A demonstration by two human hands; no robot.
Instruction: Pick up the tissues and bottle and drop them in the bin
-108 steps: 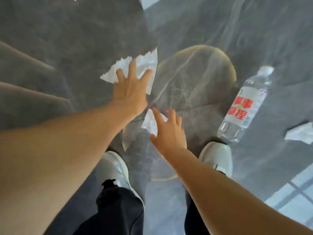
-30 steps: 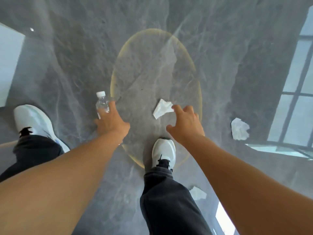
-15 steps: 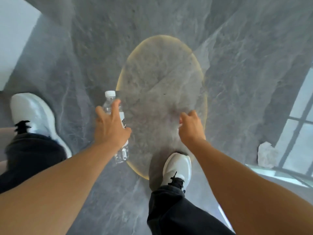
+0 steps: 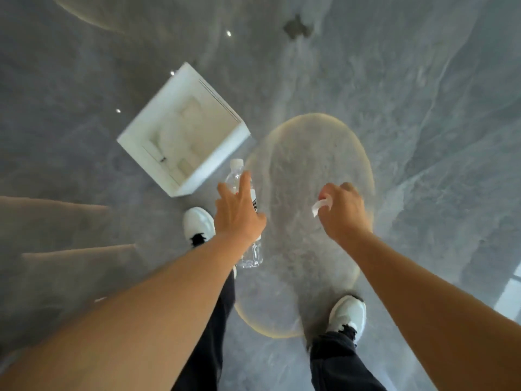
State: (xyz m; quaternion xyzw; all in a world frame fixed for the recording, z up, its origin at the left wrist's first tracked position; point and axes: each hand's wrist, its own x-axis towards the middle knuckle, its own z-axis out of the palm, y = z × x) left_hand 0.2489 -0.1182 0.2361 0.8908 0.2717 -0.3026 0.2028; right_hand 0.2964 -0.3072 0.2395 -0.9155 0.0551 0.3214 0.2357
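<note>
Head view: the white square bin (image 4: 180, 128) has come into sight since half a second ago, when only floor and the round marble inlay showed; the person has turned toward it, so the job has passed from gathering to carrying. The left hand (image 4: 239, 213) is wrapped around a clear water bottle (image 4: 252, 249), cap pointing toward the bin and base hanging below the wrist. The right hand (image 4: 342, 213) is closed on a crumpled tissue (image 4: 320, 206), a white corner poking out by the thumb. Pale wads, probably tissues already dropped, lie blurred inside the bin. Both loads hang short of the rim, over the floor. The left shoe (image 4: 198, 225) stands just beside the bin's near corner; nothing blocks the way.
</note>
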